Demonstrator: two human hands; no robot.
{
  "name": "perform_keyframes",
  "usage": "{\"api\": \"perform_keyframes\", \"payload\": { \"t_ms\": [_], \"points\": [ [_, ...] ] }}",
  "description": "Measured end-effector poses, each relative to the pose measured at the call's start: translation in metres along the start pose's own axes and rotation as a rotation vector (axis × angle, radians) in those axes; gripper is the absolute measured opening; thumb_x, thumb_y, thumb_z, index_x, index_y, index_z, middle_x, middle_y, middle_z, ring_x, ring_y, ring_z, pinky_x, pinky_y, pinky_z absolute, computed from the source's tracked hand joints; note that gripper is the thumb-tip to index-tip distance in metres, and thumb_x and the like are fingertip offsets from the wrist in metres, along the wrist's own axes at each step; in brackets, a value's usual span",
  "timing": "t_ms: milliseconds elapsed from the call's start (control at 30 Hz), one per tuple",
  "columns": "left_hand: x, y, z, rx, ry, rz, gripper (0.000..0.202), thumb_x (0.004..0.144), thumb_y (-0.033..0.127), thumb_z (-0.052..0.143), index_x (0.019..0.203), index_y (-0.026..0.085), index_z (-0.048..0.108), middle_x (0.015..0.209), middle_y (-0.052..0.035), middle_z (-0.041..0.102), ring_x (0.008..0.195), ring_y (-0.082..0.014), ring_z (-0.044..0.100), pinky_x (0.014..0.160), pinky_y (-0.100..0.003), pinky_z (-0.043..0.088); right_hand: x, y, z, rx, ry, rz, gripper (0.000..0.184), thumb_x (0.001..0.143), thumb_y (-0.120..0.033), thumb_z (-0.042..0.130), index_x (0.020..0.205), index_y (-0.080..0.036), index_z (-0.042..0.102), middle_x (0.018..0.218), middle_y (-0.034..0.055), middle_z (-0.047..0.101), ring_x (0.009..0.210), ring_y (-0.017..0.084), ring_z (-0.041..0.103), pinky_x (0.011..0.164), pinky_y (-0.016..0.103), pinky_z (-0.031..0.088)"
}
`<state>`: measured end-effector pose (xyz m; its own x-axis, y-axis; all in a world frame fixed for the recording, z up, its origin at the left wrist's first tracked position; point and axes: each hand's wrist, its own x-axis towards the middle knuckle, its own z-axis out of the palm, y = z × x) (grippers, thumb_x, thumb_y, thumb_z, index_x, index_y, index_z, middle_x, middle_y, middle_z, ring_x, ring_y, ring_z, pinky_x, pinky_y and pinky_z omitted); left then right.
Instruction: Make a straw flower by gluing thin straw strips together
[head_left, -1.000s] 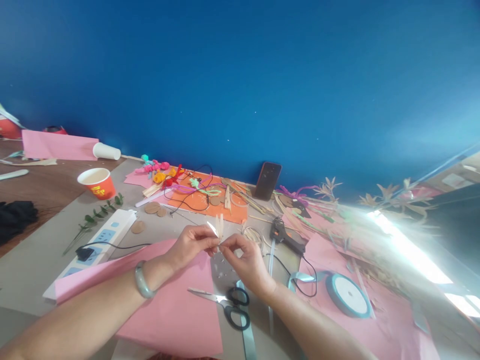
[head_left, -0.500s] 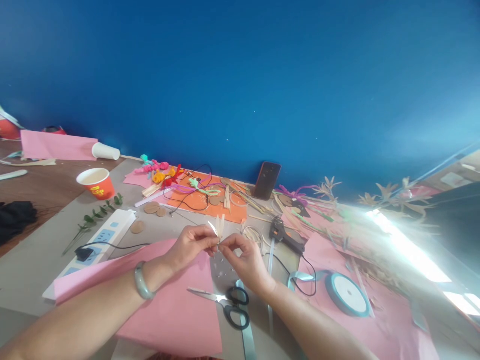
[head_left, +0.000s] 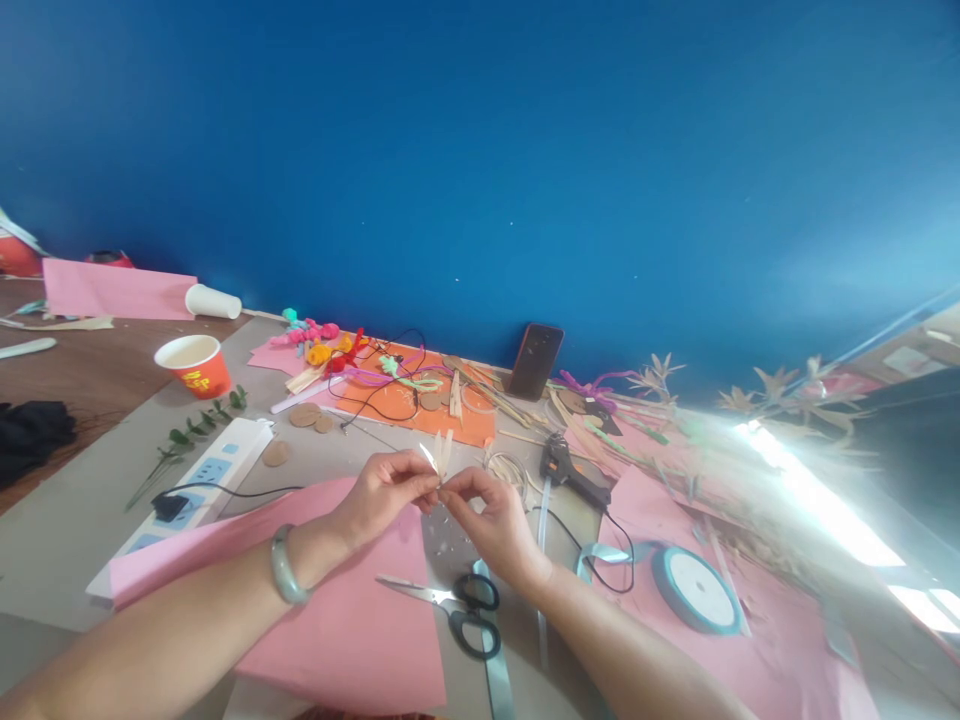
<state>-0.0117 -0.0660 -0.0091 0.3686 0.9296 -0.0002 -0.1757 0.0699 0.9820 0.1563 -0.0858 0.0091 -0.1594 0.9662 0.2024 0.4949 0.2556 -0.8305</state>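
While the left hand [head_left: 396,485] and right hand [head_left: 491,515] pinch pale strips [head_left: 444,455] at the base above the grey tabletop [head_left: 67,560], scissors [head_left: 444,598] overlap pink paper [head_left: 337,620] nearby, a glue gun [head_left: 574,473] lying rightward, a power strip [head_left: 241,447] leftward.

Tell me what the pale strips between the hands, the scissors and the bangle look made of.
Strips: perhaps dried husk or wood shaving, matte, from their straw colour; too small to be sure.
Scissors: metal blades, polished, since they glint; dark handles, likely plastic.
Bangle: smooth, glossy, grey-green; possibly jade or glass.
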Motion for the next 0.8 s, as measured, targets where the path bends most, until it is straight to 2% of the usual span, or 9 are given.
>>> {"api": "perform_keyframes", "payload": {
  "t_ms": [800],
  "points": [
    [0.0016,-0.0029,-0.0017,-0.084,-0.023,-0.047,0.017,0.078,0.03,0.068,0.081,0.013,0.068,0.068,-0.0023,0.064,0.066,-0.0136,0.061,0.066,-0.026,0.051,0.0002,0.0026,0.002,-0.034,0.056,-0.031,0.011,0.076,-0.017,0.061,0.066,-0.018,0.064,0.062,0.0016,0.068,0.058,0.014,0.061,0.058,0.024,0.046]
  ]
}}
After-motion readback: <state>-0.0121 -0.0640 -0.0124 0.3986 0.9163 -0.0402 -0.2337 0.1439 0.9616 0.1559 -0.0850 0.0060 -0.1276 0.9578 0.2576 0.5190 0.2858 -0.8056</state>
